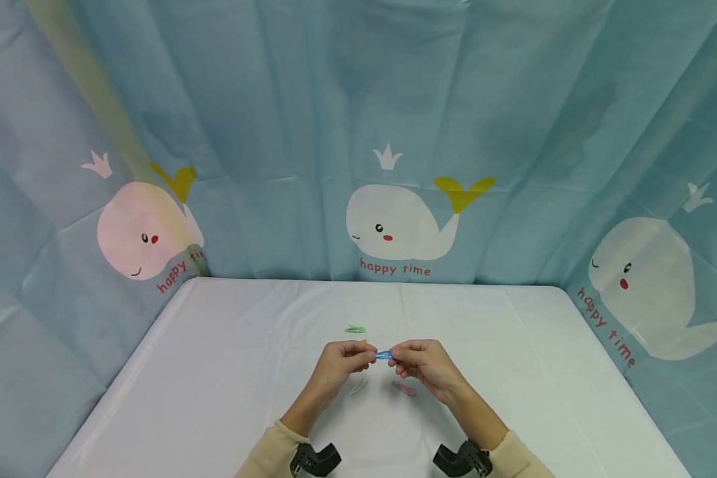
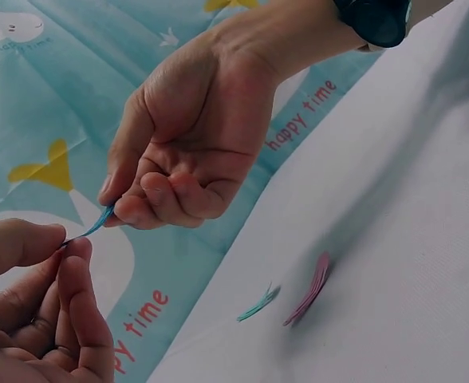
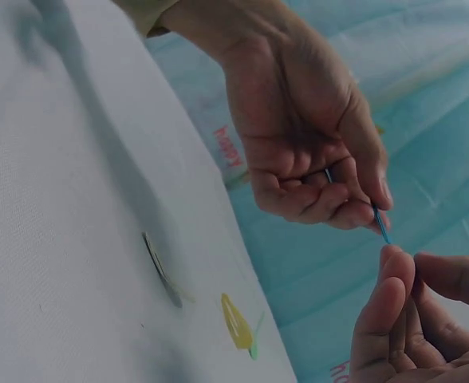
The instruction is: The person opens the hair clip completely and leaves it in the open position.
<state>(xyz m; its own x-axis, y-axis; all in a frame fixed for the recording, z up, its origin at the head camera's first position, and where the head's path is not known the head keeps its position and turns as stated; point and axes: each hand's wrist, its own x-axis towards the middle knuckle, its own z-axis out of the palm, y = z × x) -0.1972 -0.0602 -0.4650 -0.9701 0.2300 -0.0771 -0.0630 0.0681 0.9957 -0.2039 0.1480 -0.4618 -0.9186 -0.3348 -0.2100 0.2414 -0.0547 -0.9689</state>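
Between my two hands is a blue snap hair clip point(image 1: 384, 355), raised above the white table. My left hand point(image 1: 339, 360) pinches one end of it between thumb and fingers. The other end is pinched by my right hand point(image 1: 424, 363), its remaining fingers curled. In the right wrist view, a bit of blue also shows between the left hand's fingers. A pale clip point(image 1: 358, 386) lies below the left hand, and a pink clip point(image 1: 404, 388) below the right. The yellow clip point(image 3: 236, 321) is mostly hidden behind the left hand in the head view.
A green clip point(image 1: 355, 328) lies beyond the hands. The left wrist view shows a teal clip point(image 2: 258, 303) beside the pink one. Around the white table point(image 1: 245, 338) hangs a blue curtain point(image 1: 275, 133) with whale prints. Each wrist wears a black device point(image 1: 315, 459).
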